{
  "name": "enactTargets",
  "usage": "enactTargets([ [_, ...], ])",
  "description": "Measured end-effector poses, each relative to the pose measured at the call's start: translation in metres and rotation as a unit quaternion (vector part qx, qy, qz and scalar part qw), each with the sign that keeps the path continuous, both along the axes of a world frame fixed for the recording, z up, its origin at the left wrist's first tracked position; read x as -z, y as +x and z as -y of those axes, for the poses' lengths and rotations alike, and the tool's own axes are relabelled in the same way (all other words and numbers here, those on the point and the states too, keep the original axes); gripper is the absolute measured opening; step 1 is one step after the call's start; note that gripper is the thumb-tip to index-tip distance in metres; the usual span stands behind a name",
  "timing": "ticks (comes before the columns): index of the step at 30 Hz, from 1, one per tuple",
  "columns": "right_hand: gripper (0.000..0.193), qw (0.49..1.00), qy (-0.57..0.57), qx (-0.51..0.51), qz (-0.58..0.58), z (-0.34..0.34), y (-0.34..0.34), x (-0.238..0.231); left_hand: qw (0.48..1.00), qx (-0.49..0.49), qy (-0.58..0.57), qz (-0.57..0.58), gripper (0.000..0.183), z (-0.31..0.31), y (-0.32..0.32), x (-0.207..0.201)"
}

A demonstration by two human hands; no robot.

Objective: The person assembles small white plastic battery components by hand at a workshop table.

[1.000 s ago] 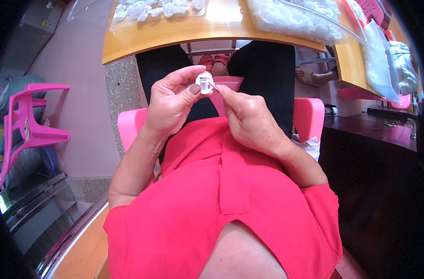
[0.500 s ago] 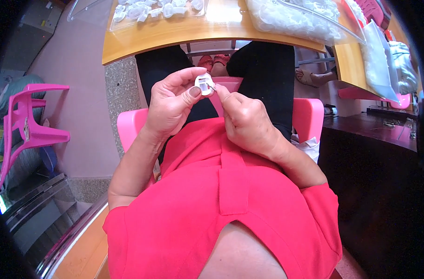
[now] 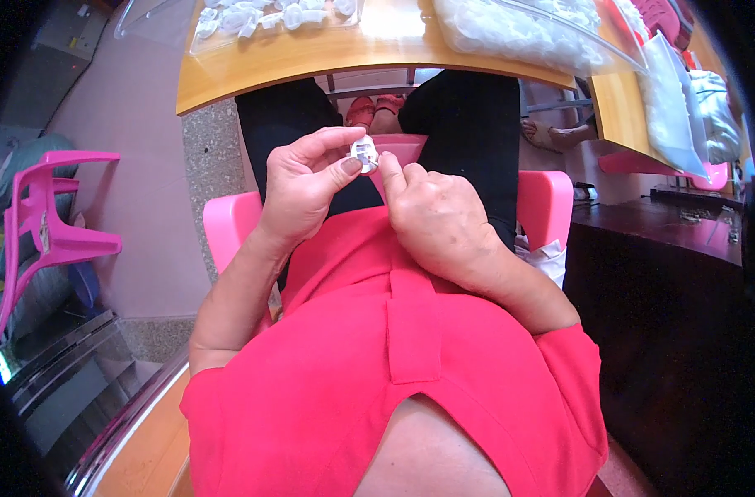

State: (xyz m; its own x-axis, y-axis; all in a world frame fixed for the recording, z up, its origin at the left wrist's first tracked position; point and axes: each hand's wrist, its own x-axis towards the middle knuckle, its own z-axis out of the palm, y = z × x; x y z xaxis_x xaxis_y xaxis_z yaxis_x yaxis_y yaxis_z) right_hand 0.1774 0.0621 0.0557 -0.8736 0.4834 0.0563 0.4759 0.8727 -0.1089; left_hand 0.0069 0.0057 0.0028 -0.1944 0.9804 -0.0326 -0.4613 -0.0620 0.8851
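Above my lap, my left hand [image 3: 299,195] pinches a small rounded white plastic part [image 3: 364,147] between thumb and index finger. The part has a cut-out in its face, with a shiny greyish bit showing at its lower edge. Close against its right side is my right hand [image 3: 440,211], its index finger stretched to the part and the other fingers curled under. What those curled fingers hold, if anything, is hidden behind the back of the hand.
Ahead, a wooden table [image 3: 261,79] carries a clear tray of white plastic parts [image 3: 266,15] and a larger clear bin heaped with white pieces [image 3: 527,33]. A pink chair [image 3: 58,224] stands at the left. Another person's foot [image 3: 551,135] shows under the table.
The white part has turned slightly between my left fingers. My right index finger has straightened along the part's side, and the thin dark tip seen earlier at the right fingertips no longer shows clearly.
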Motion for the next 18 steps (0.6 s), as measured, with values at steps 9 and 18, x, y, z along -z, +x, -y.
enactTargets([
  [9, 0.018, 0.997, 0.02, -0.016, 0.079, 0.002, -0.009, -0.012, 0.997, -0.016, -0.032, -0.072, 0.024, 0.001, 0.005, 0.002],
  [18, 0.018, 0.958, 0.218, -0.086, 0.167, 0.008, -0.007, -0.006, 0.994, 0.01, -0.062, -0.087, 0.019, -0.002, 0.007, 0.008],
])
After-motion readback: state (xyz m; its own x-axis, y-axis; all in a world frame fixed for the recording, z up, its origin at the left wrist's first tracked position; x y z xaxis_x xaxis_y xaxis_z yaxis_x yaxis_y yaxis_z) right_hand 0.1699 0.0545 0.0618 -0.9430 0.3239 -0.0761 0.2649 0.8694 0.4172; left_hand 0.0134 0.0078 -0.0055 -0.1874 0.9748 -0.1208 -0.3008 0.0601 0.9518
